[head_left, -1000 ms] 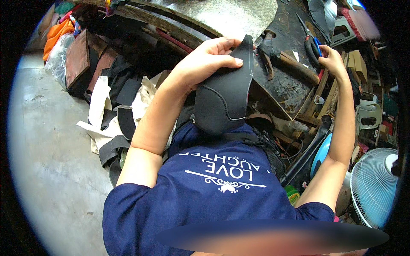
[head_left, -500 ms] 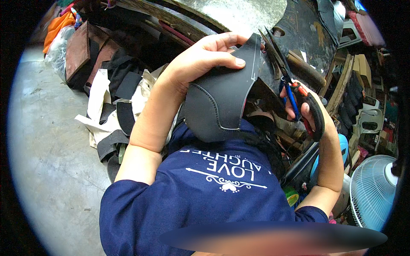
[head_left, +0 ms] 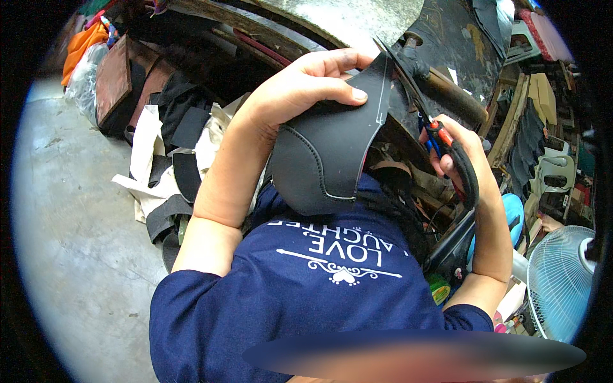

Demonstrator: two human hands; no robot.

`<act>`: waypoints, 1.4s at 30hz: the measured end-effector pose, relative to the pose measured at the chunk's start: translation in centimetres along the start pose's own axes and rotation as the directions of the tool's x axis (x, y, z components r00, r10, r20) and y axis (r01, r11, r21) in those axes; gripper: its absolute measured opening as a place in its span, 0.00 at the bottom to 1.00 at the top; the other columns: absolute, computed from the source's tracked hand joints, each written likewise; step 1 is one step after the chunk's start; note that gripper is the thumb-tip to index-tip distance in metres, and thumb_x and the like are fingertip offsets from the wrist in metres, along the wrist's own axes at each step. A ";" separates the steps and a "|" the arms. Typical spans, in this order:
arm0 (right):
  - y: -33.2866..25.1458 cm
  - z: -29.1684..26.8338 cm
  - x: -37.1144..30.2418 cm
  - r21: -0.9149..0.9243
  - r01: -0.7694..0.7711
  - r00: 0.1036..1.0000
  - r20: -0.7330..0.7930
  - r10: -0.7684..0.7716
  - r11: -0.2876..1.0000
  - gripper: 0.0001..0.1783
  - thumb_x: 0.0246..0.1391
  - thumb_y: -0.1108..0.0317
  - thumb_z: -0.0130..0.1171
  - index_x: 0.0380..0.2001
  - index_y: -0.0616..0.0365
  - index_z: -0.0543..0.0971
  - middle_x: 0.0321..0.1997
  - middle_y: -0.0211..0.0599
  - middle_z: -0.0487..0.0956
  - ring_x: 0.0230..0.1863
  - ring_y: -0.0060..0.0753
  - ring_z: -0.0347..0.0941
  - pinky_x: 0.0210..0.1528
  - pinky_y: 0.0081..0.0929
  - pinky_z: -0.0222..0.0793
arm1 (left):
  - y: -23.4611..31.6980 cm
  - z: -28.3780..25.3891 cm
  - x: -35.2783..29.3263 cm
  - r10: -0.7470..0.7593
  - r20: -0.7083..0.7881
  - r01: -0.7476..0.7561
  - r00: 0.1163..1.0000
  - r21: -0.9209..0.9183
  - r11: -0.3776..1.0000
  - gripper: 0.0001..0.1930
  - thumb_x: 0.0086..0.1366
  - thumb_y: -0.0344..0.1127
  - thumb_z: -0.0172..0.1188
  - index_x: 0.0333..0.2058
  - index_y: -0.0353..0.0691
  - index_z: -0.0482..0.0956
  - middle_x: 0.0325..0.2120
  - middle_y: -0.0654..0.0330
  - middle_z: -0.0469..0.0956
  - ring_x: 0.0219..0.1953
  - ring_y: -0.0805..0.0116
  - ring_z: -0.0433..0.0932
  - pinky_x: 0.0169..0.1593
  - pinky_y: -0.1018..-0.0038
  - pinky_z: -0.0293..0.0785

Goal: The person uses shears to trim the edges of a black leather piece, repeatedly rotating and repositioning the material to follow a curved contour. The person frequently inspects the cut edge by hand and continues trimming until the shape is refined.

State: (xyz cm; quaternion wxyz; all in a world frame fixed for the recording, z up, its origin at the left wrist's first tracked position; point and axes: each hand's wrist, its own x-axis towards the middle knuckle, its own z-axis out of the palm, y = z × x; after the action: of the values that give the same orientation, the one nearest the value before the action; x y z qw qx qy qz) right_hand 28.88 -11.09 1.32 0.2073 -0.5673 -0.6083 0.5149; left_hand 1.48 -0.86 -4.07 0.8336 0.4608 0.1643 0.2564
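My left hand (head_left: 319, 83) grips the upper end of a black leather shoe upper (head_left: 329, 140), its thumb lying flat on the near face. The piece has a curved stitched seam and a pale marked line along its right edge. My right hand (head_left: 456, 143) is closed round the handles of a pair of scissors (head_left: 416, 96) with black and red grips. Its dark blades point up and left, with their tips at the top right edge of the upper; whether they touch it I cannot tell. A blue slender object (head_left: 432, 145), perhaps a pen, shows among the right fingers.
Black and off-white material scraps (head_left: 159, 185) lie on the concrete floor (head_left: 83, 223) at left. A dark worktable (head_left: 447, 38) with a pale slab (head_left: 357, 19) stands beyond my hands. A fan (head_left: 562, 281) is at the lower right, near a plastic chair (head_left: 554, 175).
The scissors have moved left, up to the edge of the shoe upper, and their blades have come closer together. My left hand and the upper have barely shifted.
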 end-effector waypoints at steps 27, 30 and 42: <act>1.5 1.2 -0.9 0.201 -0.107 0.986 -0.102 0.130 0.974 0.42 0.43 0.27 0.60 0.37 0.61 0.72 0.11 0.23 0.66 0.09 0.15 0.59 0.11 0.14 0.50 | -0.1 0.6 0.2 0.025 0.008 -0.025 1.000 0.037 0.999 0.26 0.57 0.28 0.61 0.56 0.32 0.69 0.45 0.56 0.79 0.41 0.74 0.80 0.48 0.80 0.76; 2.2 -1.6 0.2 0.269 0.057 0.952 -0.304 0.029 0.961 0.41 0.47 0.28 0.58 0.38 0.62 0.74 0.10 0.22 0.66 0.08 0.15 0.59 0.11 0.15 0.50 | 0.7 0.8 -0.6 0.094 -0.071 -0.089 0.993 0.076 0.993 0.28 0.56 0.29 0.61 0.57 0.31 0.68 0.46 0.56 0.77 0.39 0.74 0.80 0.47 0.82 0.75; 6.8 -13.9 7.9 -0.642 -0.613 0.683 -0.724 -0.100 0.461 0.27 0.48 0.39 0.59 0.39 0.51 0.81 0.36 0.44 0.82 0.42 0.49 0.79 0.44 0.43 0.72 | 5.0 -0.1 -3.3 0.454 -0.295 -0.506 0.841 -0.134 0.852 0.23 0.62 0.26 0.52 0.57 0.31 0.67 0.39 0.57 0.79 0.35 0.74 0.80 0.41 0.80 0.78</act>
State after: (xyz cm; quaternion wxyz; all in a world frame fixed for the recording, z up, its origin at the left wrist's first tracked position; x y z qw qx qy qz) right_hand 41.58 0.29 -1.82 0.0164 -0.8285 -0.5551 -0.0719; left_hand -2.62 -0.45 0.22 0.7576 0.3617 0.1200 0.5299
